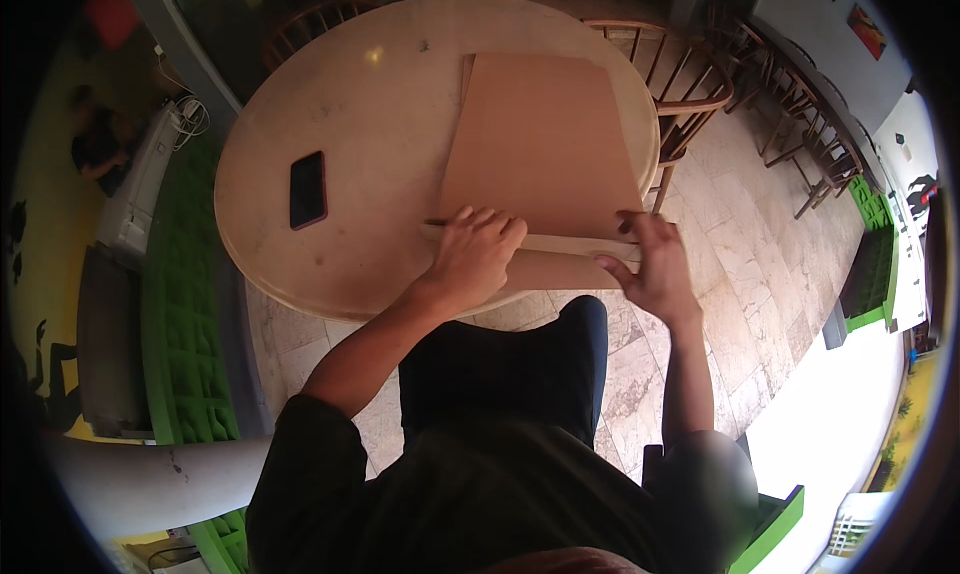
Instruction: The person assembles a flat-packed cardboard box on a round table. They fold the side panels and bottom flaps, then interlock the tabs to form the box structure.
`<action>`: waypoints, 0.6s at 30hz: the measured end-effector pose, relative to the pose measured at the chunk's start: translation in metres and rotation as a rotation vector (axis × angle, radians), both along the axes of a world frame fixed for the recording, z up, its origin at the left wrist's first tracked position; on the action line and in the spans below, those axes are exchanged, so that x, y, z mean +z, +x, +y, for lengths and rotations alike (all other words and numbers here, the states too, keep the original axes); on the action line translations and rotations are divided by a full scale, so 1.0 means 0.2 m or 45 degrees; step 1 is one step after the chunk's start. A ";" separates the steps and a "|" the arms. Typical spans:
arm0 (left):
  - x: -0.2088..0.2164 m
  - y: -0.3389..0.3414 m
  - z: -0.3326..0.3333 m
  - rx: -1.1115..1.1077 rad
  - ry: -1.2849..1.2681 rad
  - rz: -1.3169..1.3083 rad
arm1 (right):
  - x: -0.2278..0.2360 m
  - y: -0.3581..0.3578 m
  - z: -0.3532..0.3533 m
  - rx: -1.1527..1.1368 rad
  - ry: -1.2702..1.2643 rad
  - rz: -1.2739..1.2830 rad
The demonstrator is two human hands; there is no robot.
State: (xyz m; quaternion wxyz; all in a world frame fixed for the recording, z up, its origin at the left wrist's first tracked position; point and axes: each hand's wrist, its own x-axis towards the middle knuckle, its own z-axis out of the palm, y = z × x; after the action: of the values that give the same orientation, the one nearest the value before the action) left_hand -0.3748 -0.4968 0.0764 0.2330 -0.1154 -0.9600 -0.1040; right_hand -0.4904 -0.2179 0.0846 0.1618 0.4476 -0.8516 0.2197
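A large brown paper or thin card sheet (545, 134) lies on the round table, a second layer showing along its left edge. Across its near end runs a paler strip (575, 244); whether it is a folded flap or a separate piece I cannot tell. My left hand (475, 252) is closed over the strip's left end, fingers curled. A thin dark stick end (434, 222) pokes out beside that hand; its kind is unclear. At the strip's right end, my right hand (655, 269) grips with thumb on the near side and fingers on the far side. Below, the near part hangs past the table edge.
A dark phone (308, 190) lies on the left of the round table (370, 104). Wooden chairs (690, 104) stand behind it and to the right. Green slatted furniture (195, 304) lines the left side. Another person (100, 144) is at the far left.
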 end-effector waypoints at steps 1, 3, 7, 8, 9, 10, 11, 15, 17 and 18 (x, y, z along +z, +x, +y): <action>0.10 0.03 -0.02 0.008 0.020 -0.039 | 0.04 -0.02 0.02 0.017 -0.325 -0.174; 0.32 0.07 -0.07 0.025 0.048 -0.070 | 0.11 -0.08 0.09 0.180 -0.796 -0.446; 0.72 0.13 -0.12 0.103 0.004 -0.061 | 0.12 -0.14 0.09 0.453 -0.765 -0.378; 0.81 0.13 -0.13 0.096 -0.021 -0.082 | 0.12 -0.14 0.07 0.394 -0.804 -0.418; 0.88 0.11 -0.14 0.065 -0.055 -0.058 | 0.14 -0.16 0.04 0.355 -0.824 -0.440; 0.96 0.10 -0.15 0.078 -0.104 -0.071 | 0.16 -0.18 0.00 0.323 -0.869 -0.484; 1.02 0.09 -0.15 0.029 -0.109 -0.040 | 0.19 -0.20 -0.03 0.407 -0.993 -0.502; 1.26 0.02 -0.22 -0.038 0.074 -0.030 | 0.40 -0.26 -0.11 0.398 -1.343 -0.433; 1.27 0.01 -0.30 0.015 -0.074 0.184 | 0.51 -0.32 -0.14 0.337 -1.328 -0.372; 1.28 0.03 -0.31 0.134 -0.324 0.405 | 0.54 -0.35 -0.17 0.342 -1.388 -0.474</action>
State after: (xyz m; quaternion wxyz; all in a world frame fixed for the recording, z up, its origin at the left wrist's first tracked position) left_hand -0.3696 -0.5585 0.3330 0.3703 -0.1085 -0.9212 0.0500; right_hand -0.5608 -0.2520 0.1923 0.1872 0.3577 -0.5657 0.7190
